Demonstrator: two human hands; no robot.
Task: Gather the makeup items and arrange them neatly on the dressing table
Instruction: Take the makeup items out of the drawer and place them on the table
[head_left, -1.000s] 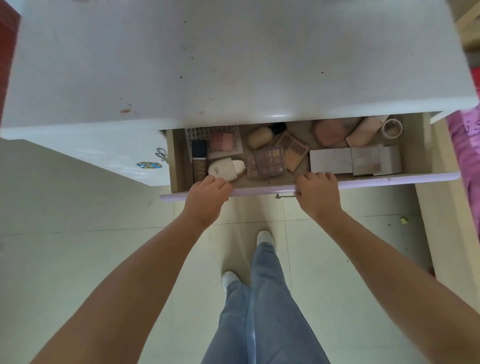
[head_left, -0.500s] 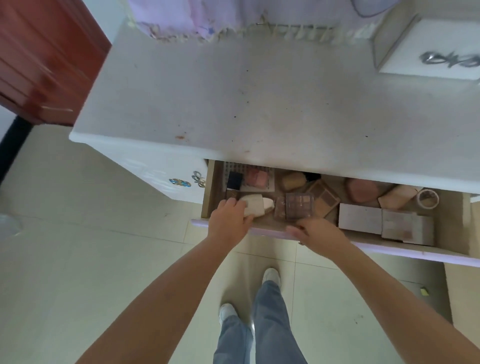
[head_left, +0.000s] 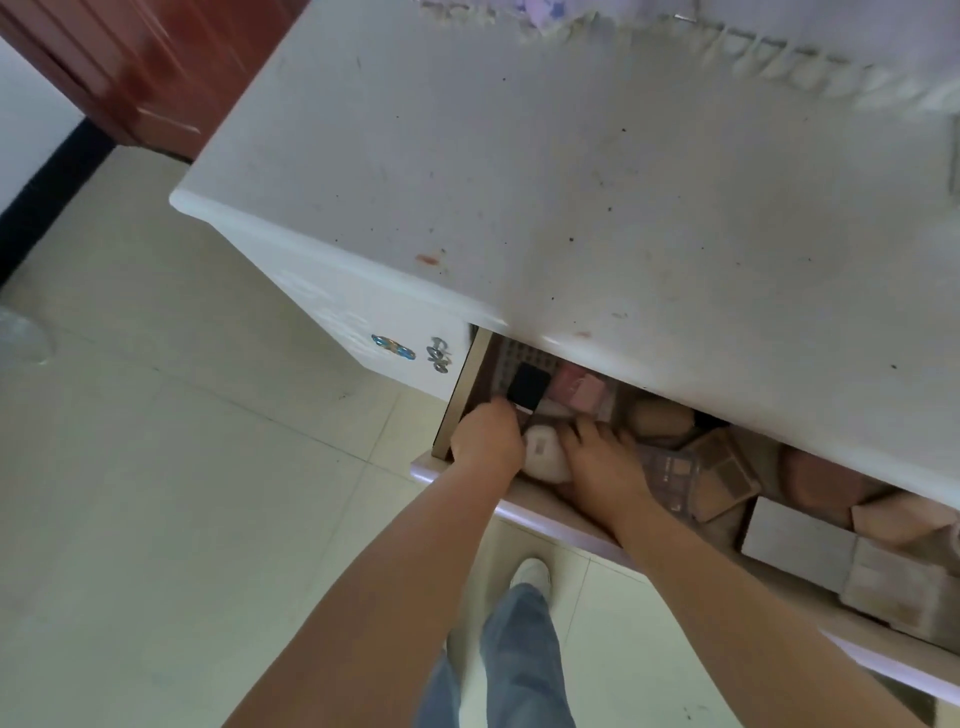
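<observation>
Two hands reach into the open drawer (head_left: 519, 512) of the white dressing table (head_left: 597, 182), as I see it from the head camera. The left hand (head_left: 485, 434) curls its fingers round a black-capped bottle (head_left: 529, 387), its cap pointing toward one o'clock. The right hand (head_left: 602, 460) lies spread and relaxed, fingers just beside a smooth cream-coloured case (head_left: 545, 454). At three o'clock of that hand sits a clear-lidded eyeshadow palette (head_left: 675, 478), its long axis running toward four o'clock, beside a brown square compact (head_left: 724, 475) and grey cardboard boxes (head_left: 800, 535).
</observation>
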